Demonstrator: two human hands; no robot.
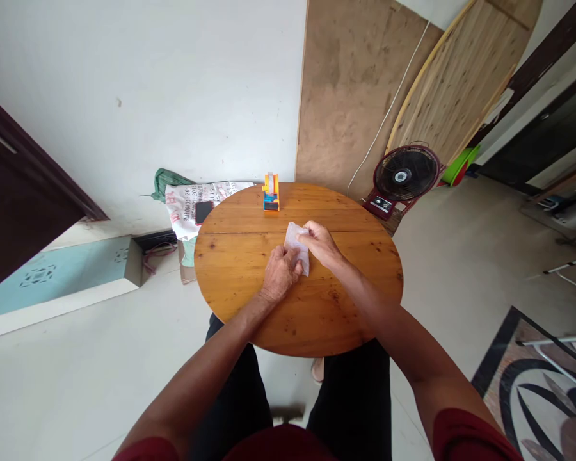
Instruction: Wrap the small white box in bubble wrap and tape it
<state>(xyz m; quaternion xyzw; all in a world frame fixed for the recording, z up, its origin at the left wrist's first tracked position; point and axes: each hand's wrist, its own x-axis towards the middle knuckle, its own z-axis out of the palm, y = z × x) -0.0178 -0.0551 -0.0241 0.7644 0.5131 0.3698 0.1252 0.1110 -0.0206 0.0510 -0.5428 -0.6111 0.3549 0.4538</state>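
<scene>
Over the middle of a round wooden table, both my hands hold a small clear plastic bag. My left hand is closed around the bag's lower edge. My right hand pinches its upper right side. An orange and blue tape dispenser stands at the table's far edge, beyond the bag and apart from both hands.
A printed white sack and green cloth lie on the floor by the wall at left. A red floor fan stands at right before leaning wooden boards. A patterned rug lies at lower right.
</scene>
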